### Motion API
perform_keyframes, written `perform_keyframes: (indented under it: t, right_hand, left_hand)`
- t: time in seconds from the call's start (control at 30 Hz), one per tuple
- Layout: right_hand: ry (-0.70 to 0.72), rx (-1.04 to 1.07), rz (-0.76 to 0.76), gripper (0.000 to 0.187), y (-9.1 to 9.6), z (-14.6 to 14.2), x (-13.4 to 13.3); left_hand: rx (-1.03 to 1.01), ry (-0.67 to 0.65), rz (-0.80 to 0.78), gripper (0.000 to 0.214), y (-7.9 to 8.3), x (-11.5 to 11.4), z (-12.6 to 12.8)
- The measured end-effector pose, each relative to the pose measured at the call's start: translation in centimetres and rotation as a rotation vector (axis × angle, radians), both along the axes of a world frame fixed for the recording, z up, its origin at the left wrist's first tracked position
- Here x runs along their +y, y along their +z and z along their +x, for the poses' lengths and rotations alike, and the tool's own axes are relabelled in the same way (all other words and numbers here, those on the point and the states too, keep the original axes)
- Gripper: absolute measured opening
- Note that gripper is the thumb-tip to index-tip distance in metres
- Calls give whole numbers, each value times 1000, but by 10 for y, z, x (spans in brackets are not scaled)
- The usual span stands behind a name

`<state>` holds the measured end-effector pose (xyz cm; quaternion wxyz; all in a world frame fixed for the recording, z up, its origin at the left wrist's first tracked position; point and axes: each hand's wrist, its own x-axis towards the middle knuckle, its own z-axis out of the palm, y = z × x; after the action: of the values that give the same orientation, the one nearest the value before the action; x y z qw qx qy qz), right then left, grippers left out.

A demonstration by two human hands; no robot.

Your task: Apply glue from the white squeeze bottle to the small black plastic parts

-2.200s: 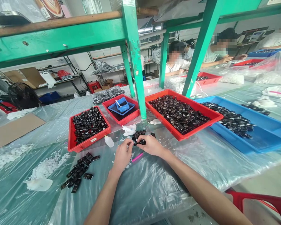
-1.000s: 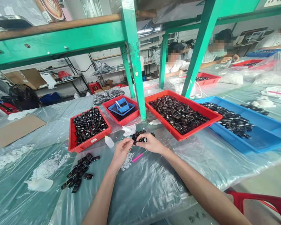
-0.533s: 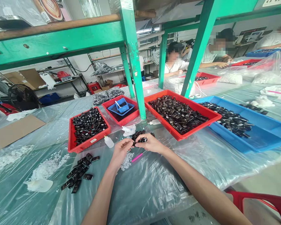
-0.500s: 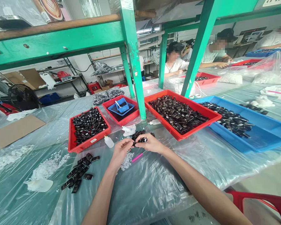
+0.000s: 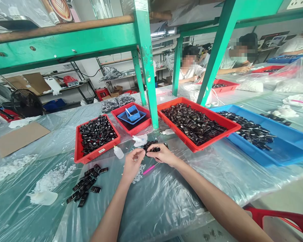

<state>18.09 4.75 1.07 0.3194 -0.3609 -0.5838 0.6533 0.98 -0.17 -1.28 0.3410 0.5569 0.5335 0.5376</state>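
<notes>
My right hand [image 5: 164,155] is closed around a small glossy black part [image 5: 155,149], whose shape is partly hidden by the fingers. Thumb and fingertips pinched, my left hand [image 5: 132,164] meets the right hand at the near end of that part; what it pinches is too small to make out. Just behind the hands lies a cluster of similar black pieces [image 5: 146,144]. Below them, tiny white plastic bits [image 5: 138,175] are scattered beside a pink-handled tool [image 5: 148,169]. More black pieces [image 5: 87,183] lie in a loose pile left of my left forearm.
Red trays [image 5: 97,153] [image 5: 199,148] and a blue tray [image 5: 290,148] hold black parts. A small squeeze bottle [image 5: 118,152] lies by the left tray. Green posts [image 5: 151,84] rise from the plastic-covered table. White bits [image 5: 53,178] and cardboard [image 5: 21,137] lie left; co-workers sit beyond.
The view has shifted slightly. My right hand has turned the black part a little, so less of it shows, and my left fingertips are closer to it.
</notes>
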Motion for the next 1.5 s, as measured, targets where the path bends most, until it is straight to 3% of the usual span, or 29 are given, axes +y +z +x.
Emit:
perform_keyframes:
  t: [0.17, 0.37, 0.53, 0.73, 0.97, 1.13, 1.23, 1.37, 1.5]
  right_hand:
    - [2, 62, -115, 36, 5, 1, -3]
    - [91, 151, -218, 42, 3, -1, -6]
    - [74, 140, -219, 40, 0, -6, -8]
    - [-62, 175, -237, 41, 2, -2, -2]
    - [-13, 260, -341, 35, 1, -1, 0]
    - [-11, 316, -416, 29, -1, -2, 0]
    - [-68, 307, -425, 24, -1, -2, 2]
    - [-85, 290, -404, 19, 0, -3, 1]
    - [-39, 247, -396, 22, 1, -6, -4]
  left_hand:
    - [172, 5, 121, 32, 1, -6, 6]
    - [251, 132, 181, 20, 0, -6, 4]
    - [329, 52, 164, 19, -2, -4, 2]
    - [687, 41, 179, 13, -6, -2, -9]
    - [895, -19, 116, 10, -12, -2, -9]
    - [830, -7, 89, 9, -7, -3, -6]
    - [682, 47, 71, 5, -2, -4, -7]
    - [466, 155, 124, 17, 5, -6, -5]
    - [280, 153, 162, 21, 7, -7, 0]
